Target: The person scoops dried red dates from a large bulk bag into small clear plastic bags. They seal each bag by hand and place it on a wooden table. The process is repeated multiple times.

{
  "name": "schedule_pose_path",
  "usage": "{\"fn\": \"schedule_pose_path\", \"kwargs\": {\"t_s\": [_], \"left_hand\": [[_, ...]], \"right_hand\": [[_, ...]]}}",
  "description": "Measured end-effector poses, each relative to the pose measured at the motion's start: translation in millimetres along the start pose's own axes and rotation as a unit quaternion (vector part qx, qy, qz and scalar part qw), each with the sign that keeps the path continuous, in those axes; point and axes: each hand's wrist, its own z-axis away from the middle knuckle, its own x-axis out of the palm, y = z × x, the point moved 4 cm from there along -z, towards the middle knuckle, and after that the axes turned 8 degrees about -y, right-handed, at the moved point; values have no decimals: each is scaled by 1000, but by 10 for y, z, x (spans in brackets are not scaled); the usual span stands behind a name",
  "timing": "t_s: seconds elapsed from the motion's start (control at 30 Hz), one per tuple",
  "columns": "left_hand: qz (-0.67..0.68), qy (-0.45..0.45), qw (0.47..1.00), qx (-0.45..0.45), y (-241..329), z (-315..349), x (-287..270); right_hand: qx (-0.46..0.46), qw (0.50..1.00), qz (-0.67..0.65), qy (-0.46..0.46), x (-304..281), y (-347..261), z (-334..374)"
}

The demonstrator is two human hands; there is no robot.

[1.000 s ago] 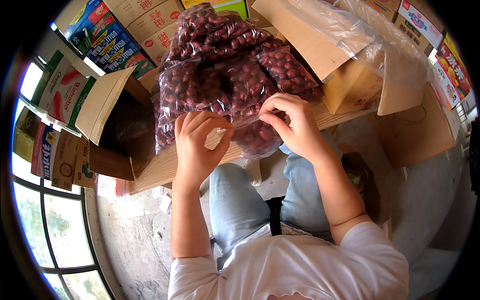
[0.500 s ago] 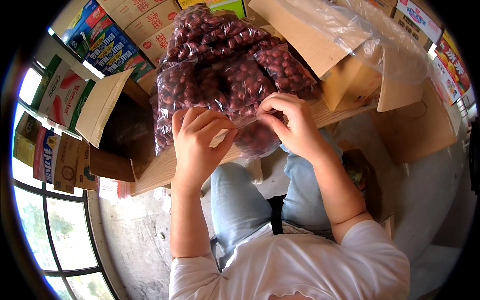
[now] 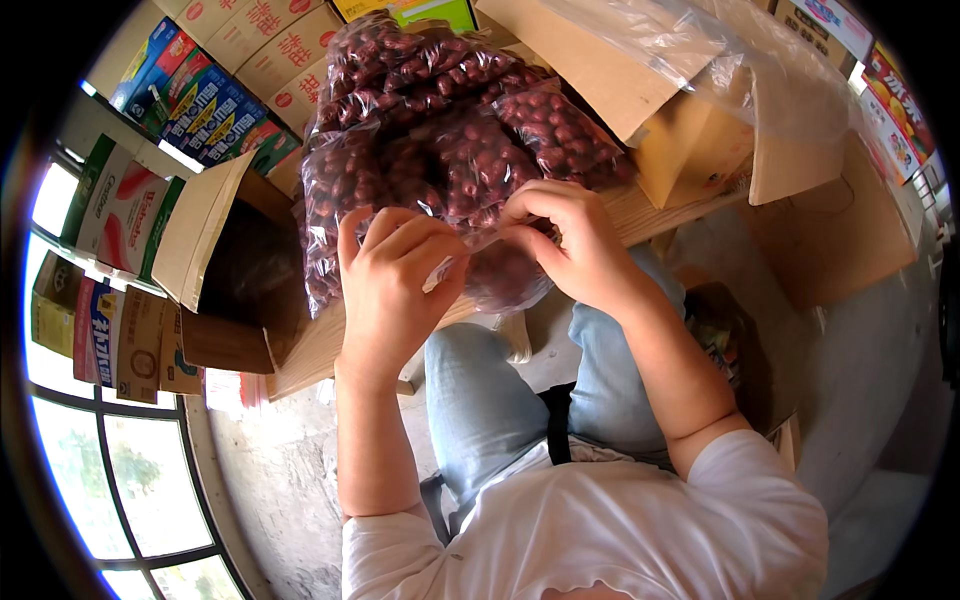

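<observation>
A clear plastic bag of dark red dates (image 3: pixel 505 277) hangs at the table's front edge, its top edge pinched between my two hands. My left hand (image 3: pixel 400 275) closes thumb against fingers on the left part of that edge. Close by, my right hand (image 3: pixel 570 235) pinches the same edge further right. Behind them, several filled bags of dates (image 3: pixel 440 150) are piled on the wooden table (image 3: pixel 310 355); some dates at the back lie under shiny plastic. Whether the bag's mouth is fully closed cannot be made out.
An open cardboard box (image 3: pixel 225 250) stands left of the pile. On the right is another open carton (image 3: pixel 700 150) draped with clear plastic film (image 3: pixel 790 80). Stacked cartons (image 3: pixel 255 45) fill the back; a window (image 3: pixel 140 470) is at lower left.
Both hands stay pinched on the bag's edge and come slightly closer together. The view has shifted a little, so the pile sits slightly further left.
</observation>
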Motion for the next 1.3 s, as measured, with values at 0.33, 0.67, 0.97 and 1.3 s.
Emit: {"fn": "schedule_pose_path", "kwargs": {"t_s": [0.33, 0.67, 0.97, 1.3], "left_hand": [[33, -6, 999, 10, -22, -46, 75], [80, -8, 997, -5, -35, -80, 148], [106, -5, 994, -24, -42, -98, 240], [208, 73, 973, -70, -161, 67, 334]], "right_hand": [[12, 1000, -2, -12, 8, 13, 14], [8, 1000, -2, -6, 6, 14, 11], [10, 999, -47, 25, 26, 85, 23], [78, 992, -98, 14, -75, 200, 86]]}}
